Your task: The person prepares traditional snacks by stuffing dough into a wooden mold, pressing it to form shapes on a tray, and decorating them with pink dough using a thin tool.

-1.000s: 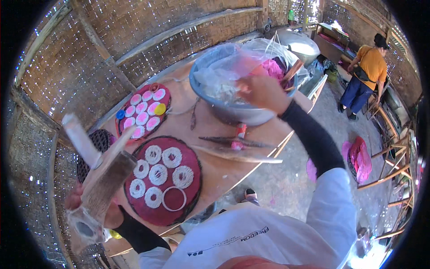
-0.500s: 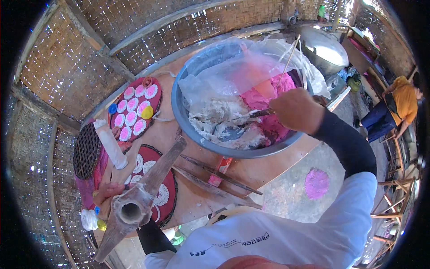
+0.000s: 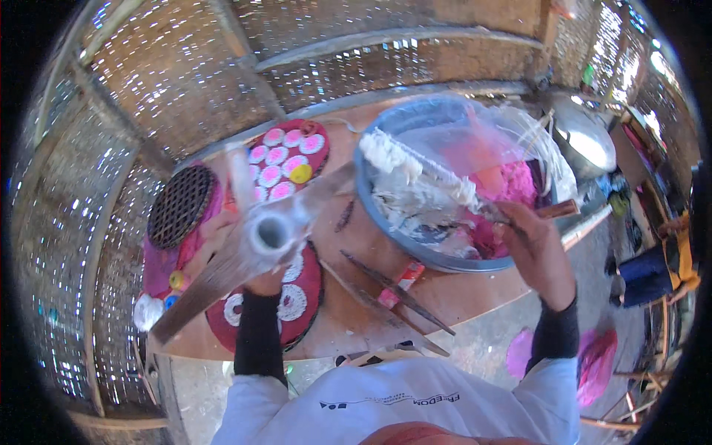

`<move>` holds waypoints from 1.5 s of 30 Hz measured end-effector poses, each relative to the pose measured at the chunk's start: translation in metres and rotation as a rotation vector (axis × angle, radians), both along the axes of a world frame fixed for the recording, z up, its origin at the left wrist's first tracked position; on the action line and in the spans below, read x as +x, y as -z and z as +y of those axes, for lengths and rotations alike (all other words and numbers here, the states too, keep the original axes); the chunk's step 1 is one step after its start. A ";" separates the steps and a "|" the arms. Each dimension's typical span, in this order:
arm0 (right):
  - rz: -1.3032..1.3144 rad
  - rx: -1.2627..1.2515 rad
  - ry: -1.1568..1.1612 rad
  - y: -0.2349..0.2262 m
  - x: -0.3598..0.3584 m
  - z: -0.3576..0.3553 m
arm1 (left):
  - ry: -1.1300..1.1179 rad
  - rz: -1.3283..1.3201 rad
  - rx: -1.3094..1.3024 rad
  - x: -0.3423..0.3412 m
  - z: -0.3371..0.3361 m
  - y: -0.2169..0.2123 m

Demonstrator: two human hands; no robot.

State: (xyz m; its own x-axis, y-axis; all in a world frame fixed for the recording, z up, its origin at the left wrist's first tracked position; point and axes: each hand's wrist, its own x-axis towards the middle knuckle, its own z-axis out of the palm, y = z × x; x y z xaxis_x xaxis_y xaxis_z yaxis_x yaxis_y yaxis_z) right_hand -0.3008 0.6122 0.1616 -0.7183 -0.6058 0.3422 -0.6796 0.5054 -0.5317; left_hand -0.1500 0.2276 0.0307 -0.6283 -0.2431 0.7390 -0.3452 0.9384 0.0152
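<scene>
My right hand [image 3: 538, 248] grips a long wooden-handled spatula [image 3: 558, 211] above the basin's near right side. White sticky dough [image 3: 393, 156] is caked along its far end. The blue-grey basin [image 3: 419, 258] holds white dough and bright pink dough [image 3: 515, 185], partly under clear plastic sheeting. My left hand [image 3: 265, 280] is wrapped round the underside of a wooden press [image 3: 322, 194] with two long arms. The press's round tube opening [image 3: 273, 232] faces up; most of my left fingers are hidden beneath it. Below it lies a round red tray [image 3: 302, 334] with white lacy rings.
A second red tray [image 3: 317, 157] bears pink-and-white rounds and a yellow lid [image 3: 300, 173]. A dark woven lattice [image 3: 180, 206] lies at the table's left. Wooden sticks [image 3: 400, 293] and a small red box [image 3: 401, 285] lie before the basin. Another person [image 3: 656, 271] is at far right.
My right hand has lifted the spatula out of the dough, now loaded with white dough. My left hand has raised the press and brought it nearer the basin. The view has shifted.
</scene>
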 end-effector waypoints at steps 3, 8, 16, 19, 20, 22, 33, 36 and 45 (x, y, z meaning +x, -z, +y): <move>0.041 -0.268 -0.182 0.012 0.024 -0.026 | 0.210 0.141 0.133 -0.015 0.024 -0.038; 0.329 0.102 -0.218 -0.029 0.060 -0.053 | 0.374 0.342 0.385 0.009 0.027 -0.069; 0.740 0.203 -0.301 -0.025 0.119 -0.130 | 0.318 0.415 0.304 0.039 0.026 -0.094; 0.516 0.207 -0.371 -0.018 0.130 -0.122 | 0.266 0.367 0.331 0.050 0.002 -0.088; 0.434 0.163 -0.349 -0.016 0.129 -0.113 | 0.266 0.353 0.386 0.057 -0.010 -0.088; 0.362 0.123 -0.337 -0.010 0.133 -0.108 | 0.248 0.364 0.296 0.067 -0.031 -0.083; 0.161 -0.389 -0.362 0.050 0.178 -0.213 | 0.128 0.458 0.241 0.058 0.000 -0.085; 0.081 -0.307 -0.380 0.072 0.187 -0.198 | 0.188 0.593 0.306 0.065 -0.029 -0.075; -0.878 -0.497 -0.562 0.045 0.173 -0.173 | 0.837 0.958 1.178 0.073 -0.035 -0.056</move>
State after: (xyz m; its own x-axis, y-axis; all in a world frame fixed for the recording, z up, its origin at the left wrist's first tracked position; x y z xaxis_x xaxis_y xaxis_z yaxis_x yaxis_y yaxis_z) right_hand -0.1278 0.4390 0.1165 -0.4985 -0.8540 0.1490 -0.0397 -0.1492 -0.9880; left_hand -0.0773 0.1925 0.0862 -0.3359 -0.7462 0.5748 0.7294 0.1800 0.6600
